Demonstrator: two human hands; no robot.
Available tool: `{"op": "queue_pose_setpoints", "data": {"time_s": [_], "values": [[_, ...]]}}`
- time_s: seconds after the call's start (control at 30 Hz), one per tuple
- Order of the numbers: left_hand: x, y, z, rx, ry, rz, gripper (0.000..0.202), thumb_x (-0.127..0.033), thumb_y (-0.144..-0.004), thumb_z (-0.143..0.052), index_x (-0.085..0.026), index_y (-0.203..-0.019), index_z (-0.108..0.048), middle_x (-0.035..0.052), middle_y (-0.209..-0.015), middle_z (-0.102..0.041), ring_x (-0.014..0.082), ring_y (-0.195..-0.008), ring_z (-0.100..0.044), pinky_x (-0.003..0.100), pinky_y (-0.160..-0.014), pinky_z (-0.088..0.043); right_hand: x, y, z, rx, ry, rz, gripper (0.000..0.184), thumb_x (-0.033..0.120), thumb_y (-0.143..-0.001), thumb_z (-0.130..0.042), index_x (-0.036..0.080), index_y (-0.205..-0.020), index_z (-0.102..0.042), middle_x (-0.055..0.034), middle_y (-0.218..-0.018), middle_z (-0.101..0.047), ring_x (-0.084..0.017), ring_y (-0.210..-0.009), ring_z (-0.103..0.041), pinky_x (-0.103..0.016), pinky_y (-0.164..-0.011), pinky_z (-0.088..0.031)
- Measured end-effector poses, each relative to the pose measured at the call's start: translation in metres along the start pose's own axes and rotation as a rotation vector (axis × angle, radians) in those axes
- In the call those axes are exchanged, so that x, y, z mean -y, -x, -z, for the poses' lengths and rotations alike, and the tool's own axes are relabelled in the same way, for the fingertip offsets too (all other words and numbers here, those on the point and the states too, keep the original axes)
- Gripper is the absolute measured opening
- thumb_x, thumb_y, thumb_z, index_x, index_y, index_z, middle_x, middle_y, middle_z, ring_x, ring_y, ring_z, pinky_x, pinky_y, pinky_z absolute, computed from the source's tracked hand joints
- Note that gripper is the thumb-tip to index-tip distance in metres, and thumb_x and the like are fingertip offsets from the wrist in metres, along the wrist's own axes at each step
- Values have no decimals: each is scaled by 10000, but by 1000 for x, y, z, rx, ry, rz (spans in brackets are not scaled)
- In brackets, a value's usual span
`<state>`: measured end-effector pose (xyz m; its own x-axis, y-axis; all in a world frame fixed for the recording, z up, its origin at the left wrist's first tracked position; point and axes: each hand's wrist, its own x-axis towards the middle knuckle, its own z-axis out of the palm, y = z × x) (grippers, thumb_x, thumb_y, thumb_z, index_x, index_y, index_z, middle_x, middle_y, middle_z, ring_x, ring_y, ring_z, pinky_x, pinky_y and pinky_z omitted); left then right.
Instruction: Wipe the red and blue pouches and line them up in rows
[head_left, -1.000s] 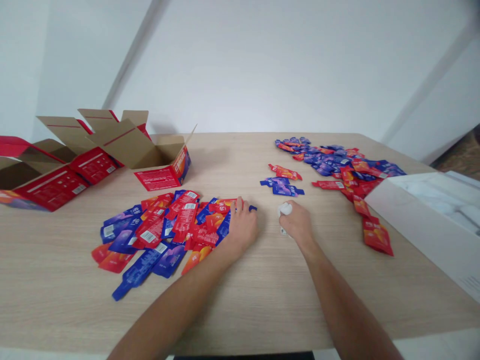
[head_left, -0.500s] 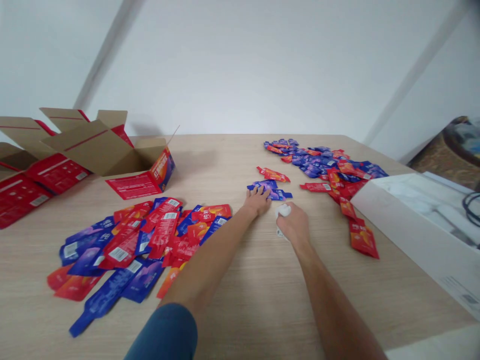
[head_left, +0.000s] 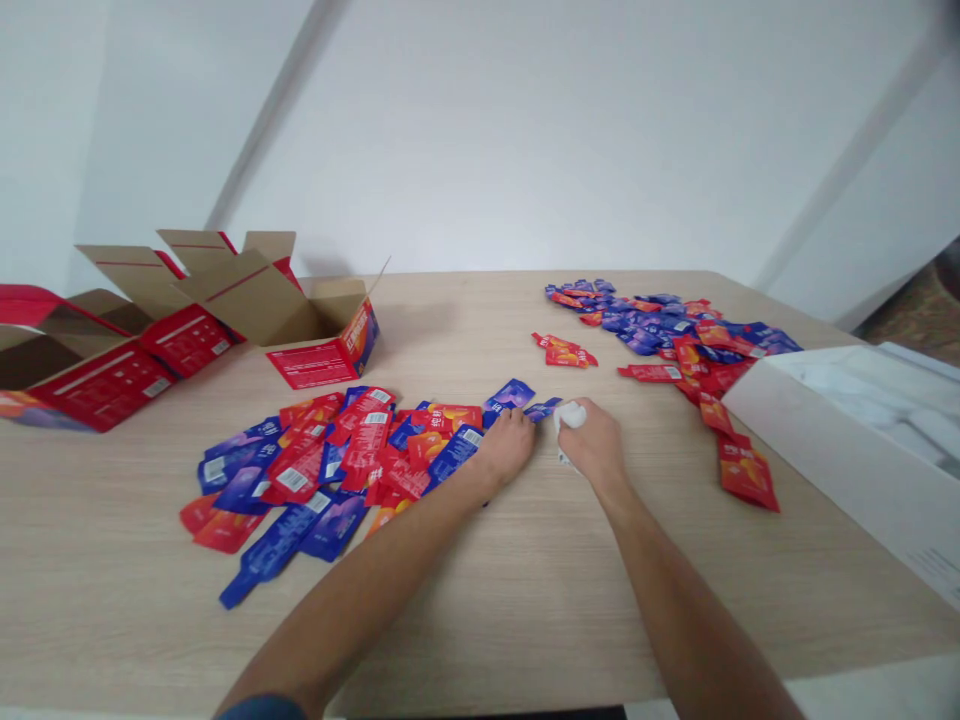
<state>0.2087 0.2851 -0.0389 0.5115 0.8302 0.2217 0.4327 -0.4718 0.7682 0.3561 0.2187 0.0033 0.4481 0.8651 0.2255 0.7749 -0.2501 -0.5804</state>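
left hand (head_left: 511, 443) rests on blue sachets (head_left: 511, 393), grip or no grip can't tell; right hand (head_left: 592, 440) clenched round a small white object (head_left: 570, 414). from left hand: spread pile (head_left: 367, 440) at 9 o'clock seems the part done, red sachets (head_left: 566, 352) at 1 and mixed heap (head_left: 641, 325) at 2 the part left, cartons (head_left: 311, 364) at 10 standing open.
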Motion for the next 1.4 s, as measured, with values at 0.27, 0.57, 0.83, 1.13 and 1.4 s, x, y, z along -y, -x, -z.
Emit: {"op": "queue_pose_setpoints", "data": {"time_s": [0.27,0.57,0.83,1.13,1.4], "values": [[-17,18,33,-225,251,187,362,-403,-935,-434,-190,-669,-555,49,-686,-586,206,-728,-590,337,-737,-488,12,18,-14,-135,-332,267,233,234,-823,-625,220,-1050,-678,-70,-991,-727,-239,-913,-682,-338,-822,-511],[-22,75,59,-78,1188,305,817,18,-537,-628,-246,-1307,-556,42,-1010,-711,154,-793,-655,210,-641,-476,37,55,-34,136,-470,701,435,29,-736,-575,231,-1113,-647,-70,-1050,-702,-232,-982,-642,-350,-848,-539],[-7,86,52,-3,1147,309,975,67,-522,-573,-273,-1432,-497,79,-1247,-671,226,-1011,-659,266,-746,-535,34,52,-32,22,-424,628,528,-23,-709,-552,244,-1158,-628,-71,-1115,-700,-248,-1030,-629,-392,-888,-535],[-7,91,53,-29,1100,289,974,65,-530,-560,-250,-1450,-493,89,-1276,-671,270,-1130,-633,316,-821,-549,40,59,-32,74,-429,716,491,10,-731,-572,262,-1148,-638,-59,-1105,-713,-246,-1046,-632,-396,-901,-550],[-6,91,48,26,1093,234,927,51,-542,-589,-236,-1422,-536,92,-1234,-695,270,-1112,-645,342,-882,-518,36,54,-31,-36,-430,580,432,66,-786,-595,266,-1166,-639,-65,-1145,-696,-246,-1065,-636,-400,-935,-540]]}}
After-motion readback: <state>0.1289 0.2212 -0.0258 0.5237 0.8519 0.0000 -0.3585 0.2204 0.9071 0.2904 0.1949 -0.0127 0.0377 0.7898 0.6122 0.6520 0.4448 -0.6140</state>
